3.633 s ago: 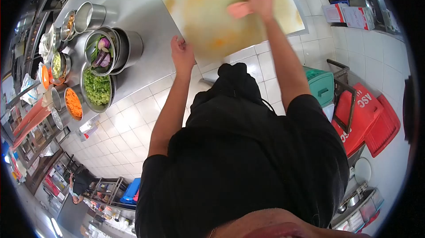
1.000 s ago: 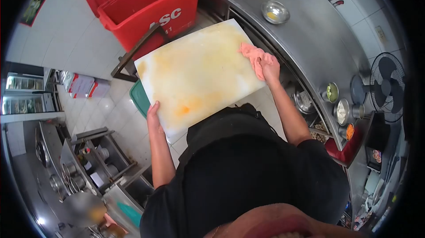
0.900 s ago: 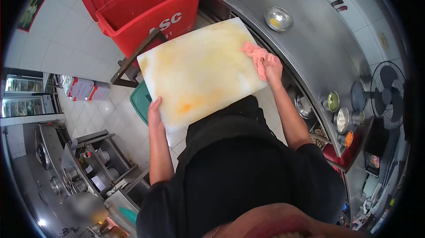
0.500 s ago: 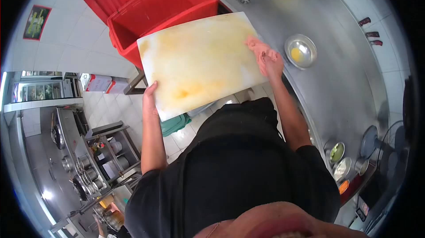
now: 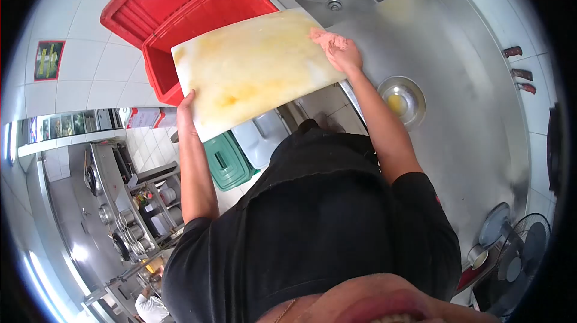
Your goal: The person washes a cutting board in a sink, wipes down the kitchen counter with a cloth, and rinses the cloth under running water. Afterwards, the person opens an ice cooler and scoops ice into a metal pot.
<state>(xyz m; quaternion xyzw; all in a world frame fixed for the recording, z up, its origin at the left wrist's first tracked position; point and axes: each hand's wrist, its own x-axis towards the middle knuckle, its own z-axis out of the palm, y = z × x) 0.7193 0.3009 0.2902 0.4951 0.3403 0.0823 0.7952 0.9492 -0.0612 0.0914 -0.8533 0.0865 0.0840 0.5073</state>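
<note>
A large white cutting board (image 5: 252, 70) with yellow stains is held up in front of me, tilted, over the edge of the red bin. My left hand (image 5: 186, 106) grips its left edge, thumb on the upper face. At the right edge, my right hand (image 5: 345, 57) is closed on a crumpled pink cloth (image 5: 327, 39), which lies against the board's corner. Fingers under the board are hidden.
An open red bin (image 5: 216, 7) stands behind the board, with a sink (image 5: 334, 4) to its right. The steel counter (image 5: 463, 106) carries a metal bowl (image 5: 412, 97) with something yellow inside. Knives (image 5: 523, 75) hang on the wall. A green-lidded bin (image 5: 225, 161) stands below.
The view has shifted, and the board with both hands now sits further left and slightly higher. More of the green and grey bins shows beneath it. The cloth remains in my right hand.
</note>
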